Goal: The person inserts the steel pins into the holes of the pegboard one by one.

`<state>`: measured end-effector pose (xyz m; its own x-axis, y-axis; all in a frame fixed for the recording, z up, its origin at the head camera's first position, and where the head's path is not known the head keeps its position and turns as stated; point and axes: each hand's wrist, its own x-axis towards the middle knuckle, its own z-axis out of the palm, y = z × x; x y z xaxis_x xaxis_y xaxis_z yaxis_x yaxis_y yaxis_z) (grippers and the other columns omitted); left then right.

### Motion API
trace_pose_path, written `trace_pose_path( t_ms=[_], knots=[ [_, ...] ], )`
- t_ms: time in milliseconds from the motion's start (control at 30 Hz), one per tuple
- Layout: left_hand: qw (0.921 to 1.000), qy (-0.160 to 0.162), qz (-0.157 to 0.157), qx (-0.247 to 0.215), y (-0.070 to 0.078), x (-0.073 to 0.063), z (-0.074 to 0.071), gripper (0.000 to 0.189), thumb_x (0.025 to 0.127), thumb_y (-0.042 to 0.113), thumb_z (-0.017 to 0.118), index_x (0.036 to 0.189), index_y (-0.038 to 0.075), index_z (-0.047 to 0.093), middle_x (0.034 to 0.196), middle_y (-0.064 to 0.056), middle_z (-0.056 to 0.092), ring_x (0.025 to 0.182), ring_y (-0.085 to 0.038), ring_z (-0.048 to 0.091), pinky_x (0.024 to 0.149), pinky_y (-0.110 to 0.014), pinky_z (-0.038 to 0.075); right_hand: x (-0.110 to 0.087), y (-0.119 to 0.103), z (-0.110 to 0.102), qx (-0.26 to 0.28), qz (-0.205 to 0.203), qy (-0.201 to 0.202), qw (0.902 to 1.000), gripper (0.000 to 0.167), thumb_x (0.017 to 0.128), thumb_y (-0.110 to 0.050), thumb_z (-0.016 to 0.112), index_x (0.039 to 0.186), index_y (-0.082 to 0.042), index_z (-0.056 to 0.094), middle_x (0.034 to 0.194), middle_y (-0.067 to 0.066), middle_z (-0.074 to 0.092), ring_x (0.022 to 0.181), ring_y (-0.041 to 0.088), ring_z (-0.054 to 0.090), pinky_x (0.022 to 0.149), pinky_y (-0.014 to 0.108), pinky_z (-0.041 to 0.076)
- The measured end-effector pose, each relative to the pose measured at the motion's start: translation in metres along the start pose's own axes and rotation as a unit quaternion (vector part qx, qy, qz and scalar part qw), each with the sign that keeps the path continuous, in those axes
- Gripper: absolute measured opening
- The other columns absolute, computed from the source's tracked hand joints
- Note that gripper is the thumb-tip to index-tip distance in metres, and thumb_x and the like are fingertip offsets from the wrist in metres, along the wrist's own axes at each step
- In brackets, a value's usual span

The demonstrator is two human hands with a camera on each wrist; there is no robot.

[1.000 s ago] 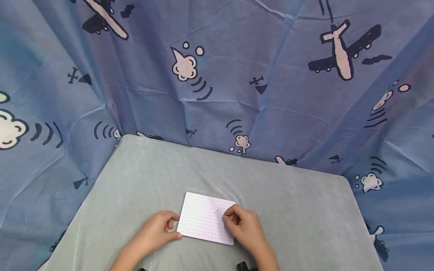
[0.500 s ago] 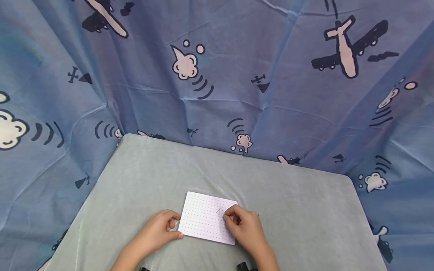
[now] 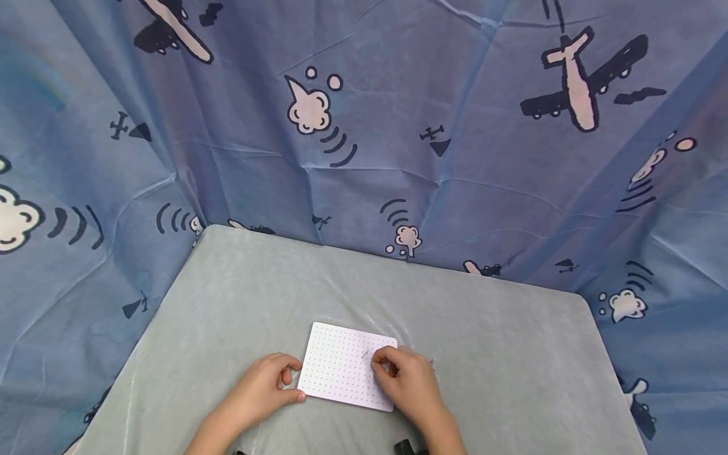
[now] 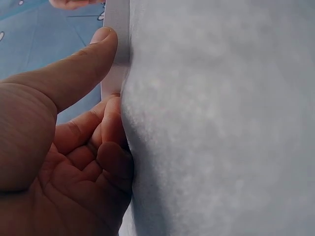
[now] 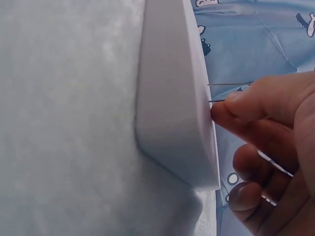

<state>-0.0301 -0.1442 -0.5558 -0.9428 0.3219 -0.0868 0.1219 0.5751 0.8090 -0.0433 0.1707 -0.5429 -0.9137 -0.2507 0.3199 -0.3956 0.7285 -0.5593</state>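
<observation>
A white board (image 3: 340, 366) with a grid of small dots lies flat on the grey cloth-covered table (image 3: 489, 354). My left hand (image 3: 266, 383) holds the board's left edge; in the left wrist view the thumb (image 4: 96, 46) lies on the board's edge (image 4: 116, 29) with the fingers curled beside it. My right hand (image 3: 407, 380) sits over the board's right side and pinches a thin metal pin (image 5: 217, 101) whose tip meets the board (image 5: 172, 98). A second pin (image 5: 230, 84) stands in the board just beyond it. Another thin metal sliver (image 5: 275, 165) shows among the lower fingers.
A blue backdrop (image 3: 364, 126) printed with planes and clouds hangs behind and beside the table. The table's rounded far corners are at the left (image 3: 209, 231) and right (image 3: 581, 299). Black wrist gear (image 3: 406, 447) shows at the bottom edge.
My right hand's fingertips have edged slightly to the left over the board. The left hand and the board have stayed put.
</observation>
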Motion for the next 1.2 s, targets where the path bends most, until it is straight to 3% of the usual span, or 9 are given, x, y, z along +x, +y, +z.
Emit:
trace_pose_path(
  t_ms=[300, 700, 933, 1200],
  knots=[
    [1.0, -0.002, -0.008, -0.003, 0.0, -0.001, -0.001, 0.043, 0.078, 0.02, 0.1, 0.109, 0.006, 0.074, 0.082, 0.007, 0.056, 0.067, -0.004, 0.047, 0.064, -0.026, 0.045, 0.006, -0.004, 0.002, -0.004, 0.031, -0.01, 0.9995, 0.031, 0.081, -0.001, 0.087, 0.082, -0.026, 0.07, 0.074, -0.02, 0.053, 0.068, 0.002, 0.05, 0.064, 0.023, 0.044],
    [0.9999, -0.003, -0.013, -0.007, -0.002, -0.002, 0.001, 0.043, 0.078, 0.02, 0.1, 0.11, 0.006, 0.075, 0.082, 0.007, 0.056, 0.066, -0.004, 0.047, 0.062, -0.027, 0.045, -0.001, 0.002, -0.001, 0.01, 0.024, -0.04, 0.9989, 0.029, 0.083, 0.003, 0.088, 0.084, -0.023, 0.074, 0.084, -0.017, 0.06, 0.072, 0.0, 0.051, 0.065, 0.022, 0.047],
    [0.9997, -0.005, -0.017, -0.016, -0.001, -0.001, 0.001, 0.044, 0.078, 0.021, 0.101, 0.11, 0.005, 0.075, 0.082, 0.006, 0.057, 0.066, -0.005, 0.048, 0.062, -0.026, 0.045, -0.001, 0.008, -0.028, -0.023, 0.063, -0.024, 0.9975, 0.027, 0.083, 0.001, 0.092, 0.093, -0.02, 0.078, 0.093, -0.016, 0.065, 0.077, 0.007, 0.059, 0.068, 0.028, 0.052],
    [0.9995, -0.007, -0.024, -0.018, 0.0, -0.001, 0.0, 0.044, 0.078, 0.021, 0.101, 0.11, 0.005, 0.074, 0.082, 0.005, 0.056, 0.067, -0.005, 0.048, 0.063, -0.026, 0.045, -0.01, 0.031, -0.061, -0.05, 0.082, -0.011, 0.9953, 0.03, 0.081, 0.005, 0.093, 0.101, -0.015, 0.081, 0.099, -0.014, 0.068, 0.08, 0.013, 0.063, 0.071, 0.032, 0.054]
  ],
)
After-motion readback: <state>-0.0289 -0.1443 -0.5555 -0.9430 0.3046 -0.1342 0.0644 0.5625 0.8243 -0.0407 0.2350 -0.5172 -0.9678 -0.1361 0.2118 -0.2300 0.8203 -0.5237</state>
